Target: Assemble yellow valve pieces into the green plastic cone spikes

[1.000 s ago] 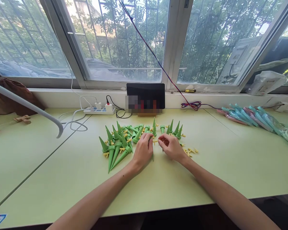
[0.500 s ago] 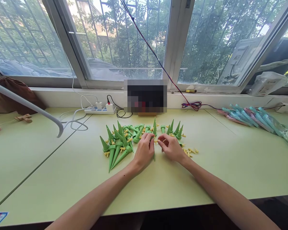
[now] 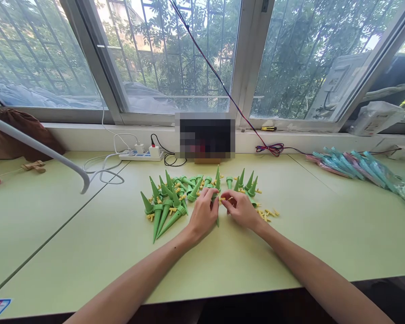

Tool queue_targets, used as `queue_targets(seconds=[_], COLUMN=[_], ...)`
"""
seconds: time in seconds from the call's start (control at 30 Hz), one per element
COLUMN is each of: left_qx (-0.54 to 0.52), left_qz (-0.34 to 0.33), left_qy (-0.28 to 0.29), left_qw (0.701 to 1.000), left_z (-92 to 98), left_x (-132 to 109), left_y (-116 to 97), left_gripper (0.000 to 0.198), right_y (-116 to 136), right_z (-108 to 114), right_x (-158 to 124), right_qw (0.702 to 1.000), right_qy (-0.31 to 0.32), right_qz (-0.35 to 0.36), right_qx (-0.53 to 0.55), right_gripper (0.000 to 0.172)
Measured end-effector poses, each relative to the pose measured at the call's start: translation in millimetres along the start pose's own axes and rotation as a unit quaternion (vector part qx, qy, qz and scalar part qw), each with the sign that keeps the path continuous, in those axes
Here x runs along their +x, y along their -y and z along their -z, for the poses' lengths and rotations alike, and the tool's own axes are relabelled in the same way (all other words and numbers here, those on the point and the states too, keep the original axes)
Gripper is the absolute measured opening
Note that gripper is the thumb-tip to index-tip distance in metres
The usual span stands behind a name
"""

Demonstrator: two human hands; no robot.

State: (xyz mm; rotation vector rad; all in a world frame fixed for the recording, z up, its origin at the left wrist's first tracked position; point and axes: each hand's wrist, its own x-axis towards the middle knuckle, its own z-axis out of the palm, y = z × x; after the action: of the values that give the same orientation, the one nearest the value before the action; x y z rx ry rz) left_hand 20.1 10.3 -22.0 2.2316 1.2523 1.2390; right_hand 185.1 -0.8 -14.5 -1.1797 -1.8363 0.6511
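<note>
My left hand (image 3: 205, 209) is closed around a green plastic watering spike (image 3: 218, 222), whose pointed tip shows below the fingers. Most of that spike is hidden by the hand. Close on its right, my right hand (image 3: 240, 208) pinches a small yellow valve (image 3: 222, 199) between thumb and fingertips, against or very near the spike's side. Several green spikes (image 3: 168, 209) with yellow valves lie and stand in a cluster left of my hands. More spikes (image 3: 250, 182) stand behind my right hand. Loose yellow valves (image 3: 268, 213) lie to the right of it.
A white power strip (image 3: 141, 155) with plugs and cables sits at the back left. A white curved arm (image 3: 54, 155) reaches over the left side. Bagged blue and pink items (image 3: 364, 166) lie at the back right. A blurred dark box (image 3: 205, 135) stands by the window.
My right hand has shifted very slightly left, bringing the yellow valve closer to the spike. My left hand stays nearly still with the spike in it.
</note>
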Motion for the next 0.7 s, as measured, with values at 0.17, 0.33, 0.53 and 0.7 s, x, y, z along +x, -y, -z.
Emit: queue_targets(seconds=[0.17,0.33,0.53,0.7], left_qx=[0.003,0.011,0.01,0.004], left_qz=[-0.006,-0.006,-0.014,-0.01], left_qy=[-0.001,0.002,-0.004,0.0], left_qw=[1.0,1.0,1.0,1.0], left_z=[-0.5,-0.9,-1.0,-1.1], left_x=[0.2,-0.1,-0.5,-0.9], left_y=[1.3,1.0,1.1,0.6], left_gripper=[0.015,0.016,0.016,0.015], right_y=[0.5,-0.8,-4.1,-3.6], right_z=[0.0,-0.1,-0.7,-0.9], right_x=[0.4,0.4,-0.6,0.1], right_qw=[1.0,1.0,1.0,1.0], right_qy=[0.001,0.009,0.012,0.005], right_qz=[0.004,0.006,0.007,0.009], right_qx=[-0.003,-0.008,-0.003,-0.024], right_gripper=[0.016,0.018,0.021,0.024])
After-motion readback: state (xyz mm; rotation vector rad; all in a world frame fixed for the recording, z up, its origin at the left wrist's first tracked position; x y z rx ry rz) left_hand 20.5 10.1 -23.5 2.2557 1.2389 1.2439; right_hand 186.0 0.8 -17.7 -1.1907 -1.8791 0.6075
